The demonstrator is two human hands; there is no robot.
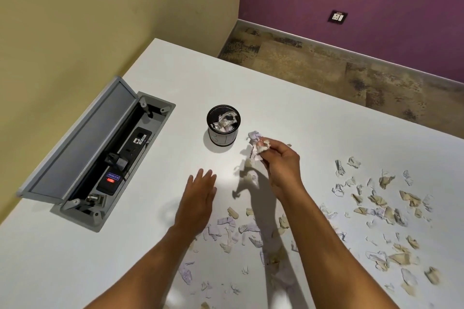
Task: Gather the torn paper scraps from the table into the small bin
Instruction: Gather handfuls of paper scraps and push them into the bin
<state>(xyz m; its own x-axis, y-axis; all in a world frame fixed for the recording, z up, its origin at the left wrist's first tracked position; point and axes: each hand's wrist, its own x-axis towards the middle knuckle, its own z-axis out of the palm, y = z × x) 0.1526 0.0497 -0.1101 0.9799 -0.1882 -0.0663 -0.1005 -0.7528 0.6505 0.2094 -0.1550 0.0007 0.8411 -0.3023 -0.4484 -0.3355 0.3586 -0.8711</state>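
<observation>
A small black mesh bin (223,125) stands on the white table (150,246), with paper scraps inside it. My right hand (281,160) is raised just right of the bin, pinching a crumpled bunch of paper scraps (257,144). A few bits hang in the air below it. My left hand (198,198) hovers flat, fingers apart, holding nothing, in front of the bin. Several torn white and tan scraps (381,208) lie scattered over the table to the right, and more of the scraps (231,231) lie between my forearms.
An open grey cable box (100,158) with a raised lid and a power strip is sunk into the table at the left. The table's far edge runs diagonally, with carpet floor and a purple wall behind it. A yellow wall borders the left side.
</observation>
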